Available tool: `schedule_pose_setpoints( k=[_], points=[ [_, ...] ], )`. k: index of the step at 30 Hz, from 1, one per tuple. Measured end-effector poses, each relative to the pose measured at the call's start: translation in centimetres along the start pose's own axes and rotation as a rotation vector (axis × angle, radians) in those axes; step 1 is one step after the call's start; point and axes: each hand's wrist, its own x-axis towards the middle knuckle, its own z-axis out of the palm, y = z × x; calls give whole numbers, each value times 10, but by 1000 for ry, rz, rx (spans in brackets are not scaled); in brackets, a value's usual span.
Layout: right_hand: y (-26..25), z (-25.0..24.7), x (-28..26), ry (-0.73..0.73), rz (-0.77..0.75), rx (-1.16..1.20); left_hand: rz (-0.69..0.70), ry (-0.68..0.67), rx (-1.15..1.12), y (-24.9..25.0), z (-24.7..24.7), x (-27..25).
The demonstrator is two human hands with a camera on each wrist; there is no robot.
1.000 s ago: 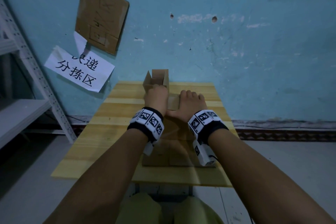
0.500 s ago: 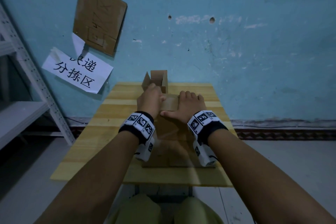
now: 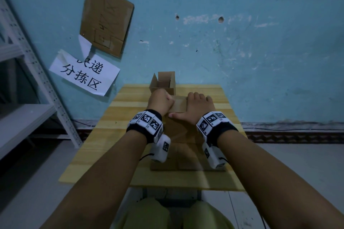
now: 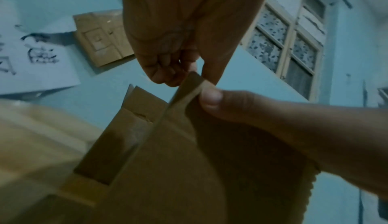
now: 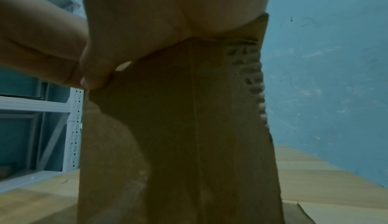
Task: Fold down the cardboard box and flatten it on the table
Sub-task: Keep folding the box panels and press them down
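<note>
L hand (image 3: 160, 102): you pinch a flap of the box (image 3: 177, 107).
R hand (image 3: 197, 106): flat, fingers straight, pressing box onto table (image 3: 128, 117).

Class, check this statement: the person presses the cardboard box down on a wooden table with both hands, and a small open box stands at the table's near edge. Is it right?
Not quite. The small open box stands at the far edge of the wooden table, against the wall, as the head view shows. The left hand and right hand do press the cardboard box.
</note>
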Motion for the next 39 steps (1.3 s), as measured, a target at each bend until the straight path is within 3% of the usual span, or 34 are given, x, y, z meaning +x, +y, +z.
schedule_pose_setpoints(
  k=[3,9,13,22,29,39],
  points=[
    [0,0,2,-10,-1,-2,-16,47,-19,-2,4,-2],
    [1,0,2,-5,-13,-2,109,29,398,8,3,-5],
    [1,0,2,-5,-15,-4,158,33,498,9,5,-4],
    [0,0,1,3,-7,-13,-177,124,-164,-15,5,3],
    [-1,1,1,20,1,-17,-94,100,-208,-8,2,-7],
    [0,1,0,21,2,-10,-189,4,-298,-13,0,-3]
  ],
)
